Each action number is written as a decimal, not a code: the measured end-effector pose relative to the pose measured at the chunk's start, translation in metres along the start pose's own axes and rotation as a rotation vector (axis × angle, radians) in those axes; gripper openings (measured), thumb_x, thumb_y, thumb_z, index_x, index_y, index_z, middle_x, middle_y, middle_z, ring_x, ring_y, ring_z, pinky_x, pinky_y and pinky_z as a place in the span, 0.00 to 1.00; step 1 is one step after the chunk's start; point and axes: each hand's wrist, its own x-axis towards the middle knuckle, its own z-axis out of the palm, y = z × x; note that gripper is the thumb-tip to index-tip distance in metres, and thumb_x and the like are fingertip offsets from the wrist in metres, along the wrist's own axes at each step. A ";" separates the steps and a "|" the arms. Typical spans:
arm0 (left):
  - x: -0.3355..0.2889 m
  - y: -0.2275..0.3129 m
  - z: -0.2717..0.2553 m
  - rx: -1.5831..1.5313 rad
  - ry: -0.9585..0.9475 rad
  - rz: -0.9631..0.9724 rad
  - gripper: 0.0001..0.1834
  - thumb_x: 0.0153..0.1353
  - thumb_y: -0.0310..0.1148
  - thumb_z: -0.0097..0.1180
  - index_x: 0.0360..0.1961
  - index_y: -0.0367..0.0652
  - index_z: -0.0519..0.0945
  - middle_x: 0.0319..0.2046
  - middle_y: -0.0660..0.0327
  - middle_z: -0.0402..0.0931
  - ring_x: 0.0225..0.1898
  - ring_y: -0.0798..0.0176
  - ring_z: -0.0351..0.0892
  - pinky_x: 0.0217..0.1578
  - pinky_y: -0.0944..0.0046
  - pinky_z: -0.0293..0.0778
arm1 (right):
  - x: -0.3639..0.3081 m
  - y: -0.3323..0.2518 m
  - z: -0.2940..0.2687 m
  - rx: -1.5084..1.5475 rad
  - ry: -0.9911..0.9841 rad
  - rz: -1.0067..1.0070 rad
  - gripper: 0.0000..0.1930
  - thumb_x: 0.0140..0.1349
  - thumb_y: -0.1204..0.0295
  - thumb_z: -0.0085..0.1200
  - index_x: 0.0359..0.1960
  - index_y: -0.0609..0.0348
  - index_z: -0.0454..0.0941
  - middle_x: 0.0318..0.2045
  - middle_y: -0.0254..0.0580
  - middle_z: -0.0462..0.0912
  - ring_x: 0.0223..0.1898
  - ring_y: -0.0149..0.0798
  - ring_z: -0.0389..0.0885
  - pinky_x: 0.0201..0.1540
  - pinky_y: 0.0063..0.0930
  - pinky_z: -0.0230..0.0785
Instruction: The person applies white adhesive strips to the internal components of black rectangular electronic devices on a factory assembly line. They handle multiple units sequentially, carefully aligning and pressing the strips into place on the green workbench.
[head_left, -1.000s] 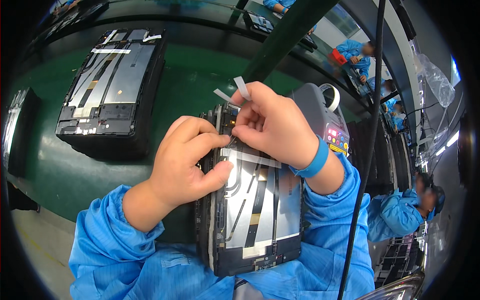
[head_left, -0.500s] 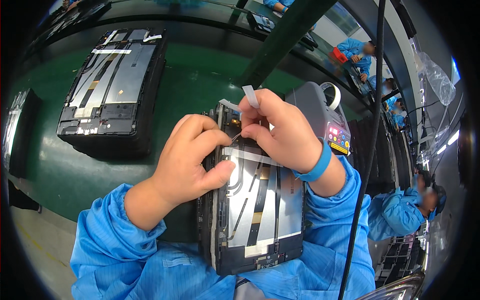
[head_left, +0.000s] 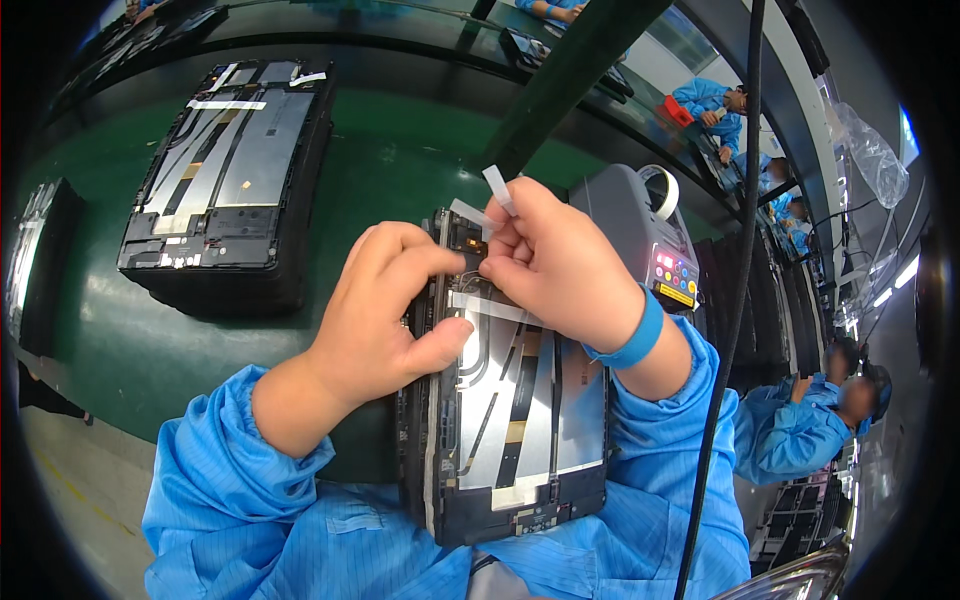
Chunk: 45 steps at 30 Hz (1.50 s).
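Above, right hand (head_left: 560, 262) pinches tape (head_left: 498, 190); left hand (head_left: 385, 305) grips panel (head_left: 510, 400). Risk: a tilted press would probably crease the tape.

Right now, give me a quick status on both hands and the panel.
Left hand grips open panel edge. Right hand pinches white tape strip at its top. Nothing in the way.

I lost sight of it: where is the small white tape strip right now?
The tape strip is centre frame, pinched in the right hand above the open tablet.
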 end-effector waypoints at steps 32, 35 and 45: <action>-0.002 -0.005 0.001 0.023 -0.104 -0.035 0.26 0.50 0.51 0.58 0.42 0.40 0.78 0.44 0.51 0.66 0.49 0.50 0.64 0.52 0.56 0.61 | 0.002 0.011 -0.001 0.163 -0.048 0.076 0.14 0.51 0.82 0.54 0.39 0.66 0.67 0.22 0.41 0.77 0.25 0.34 0.78 0.30 0.28 0.70; -0.001 -0.003 0.002 0.002 -0.123 -0.047 0.26 0.52 0.51 0.56 0.43 0.41 0.79 0.45 0.50 0.65 0.50 0.49 0.63 0.53 0.55 0.60 | 0.002 0.011 -0.003 0.179 -0.048 0.110 0.14 0.51 0.82 0.55 0.39 0.66 0.67 0.22 0.40 0.77 0.25 0.32 0.77 0.30 0.27 0.70; -0.001 -0.006 0.001 0.045 -0.152 -0.026 0.23 0.54 0.50 0.53 0.43 0.43 0.79 0.46 0.49 0.63 0.51 0.47 0.62 0.55 0.51 0.59 | 0.003 0.003 -0.031 -0.099 -0.111 -0.284 0.07 0.53 0.79 0.59 0.33 0.59 0.74 0.26 0.40 0.74 0.31 0.40 0.75 0.34 0.29 0.69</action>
